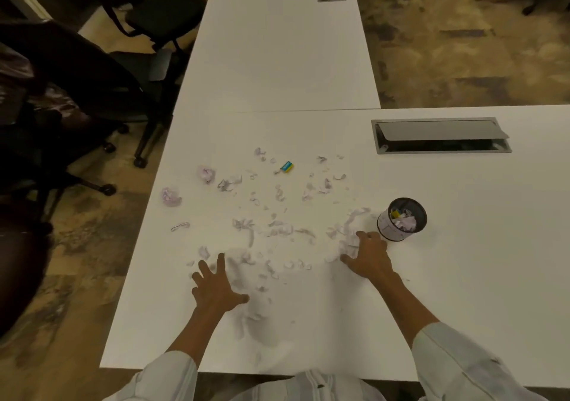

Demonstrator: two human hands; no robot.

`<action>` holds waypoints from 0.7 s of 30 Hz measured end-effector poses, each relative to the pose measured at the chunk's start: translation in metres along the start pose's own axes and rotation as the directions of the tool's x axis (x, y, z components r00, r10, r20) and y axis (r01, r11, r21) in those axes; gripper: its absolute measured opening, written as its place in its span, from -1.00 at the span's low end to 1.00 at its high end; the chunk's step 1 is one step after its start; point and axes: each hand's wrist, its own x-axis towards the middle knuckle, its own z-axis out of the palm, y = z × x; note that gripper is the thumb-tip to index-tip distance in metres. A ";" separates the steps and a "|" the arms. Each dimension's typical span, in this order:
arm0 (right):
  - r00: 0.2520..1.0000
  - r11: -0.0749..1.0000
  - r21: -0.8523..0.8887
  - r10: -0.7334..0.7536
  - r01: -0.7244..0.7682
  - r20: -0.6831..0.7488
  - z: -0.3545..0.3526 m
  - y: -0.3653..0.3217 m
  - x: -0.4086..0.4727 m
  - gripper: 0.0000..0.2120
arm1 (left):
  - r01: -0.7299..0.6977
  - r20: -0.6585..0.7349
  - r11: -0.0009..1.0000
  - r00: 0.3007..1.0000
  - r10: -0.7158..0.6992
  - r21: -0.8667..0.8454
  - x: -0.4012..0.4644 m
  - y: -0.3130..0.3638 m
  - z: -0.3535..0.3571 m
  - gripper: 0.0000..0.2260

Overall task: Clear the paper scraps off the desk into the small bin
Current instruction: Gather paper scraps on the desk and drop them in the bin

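Observation:
Several torn paper scraps point(279, 229) lie scattered over the near part of the white desk point(462, 261). Two crumpled paper balls point(206, 174) point(170, 196) sit at the left of the mess. The small round bin point(402, 219) stands at the right, with paper and a yellow bit inside. My left hand point(216, 286) lies flat on the desk with fingers spread, among scraps. My right hand point(368, 254) rests just left of the bin, its fingers curled over a small heap of scraps point(347, 244).
A small blue and yellow eraser point(287, 167) lies among the far scraps. A grey cable hatch point(439, 135) is set into the desk behind the bin. Black office chairs point(92, 98) stand to the left. A second desk point(277, 45) extends away ahead.

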 end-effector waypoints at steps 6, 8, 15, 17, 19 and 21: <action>0.986 1.000 0.010 0.026 -0.024 -0.167 0.032 -0.044 0.010 -0.32 | -0.057 -0.020 0.975 0.998 0.054 -0.215 0.005 -0.018 0.015 -0.01; 0.983 1.000 -0.001 -0.023 0.024 -0.182 0.039 -0.065 0.013 -0.31 | -0.101 -0.025 0.963 0.995 0.098 -0.248 0.009 -0.015 0.016 -0.03; 0.952 0.947 -0.177 -0.289 0.269 -0.102 0.068 -0.124 0.022 -0.18 | -0.284 -0.022 0.934 0.958 0.286 -0.218 0.018 0.010 0.013 0.00; 0.938 0.920 -0.215 -0.345 0.327 -0.048 0.075 -0.135 0.021 -0.06 | -0.318 -0.008 0.932 0.947 0.322 -0.175 0.022 0.016 0.010 0.04; 0.909 0.870 -0.280 -0.417 0.405 0.018 0.080 -0.144 0.018 -0.02 | -0.357 0.006 0.928 0.933 0.359 -0.105 0.026 0.022 0.007 0.05; 0.875 0.811 -0.333 -0.469 0.481 0.120 0.085 -0.151 0.014 -0.05 | -0.386 0.011 0.921 0.922 0.387 -0.044 0.028 0.027 0.006 -0.01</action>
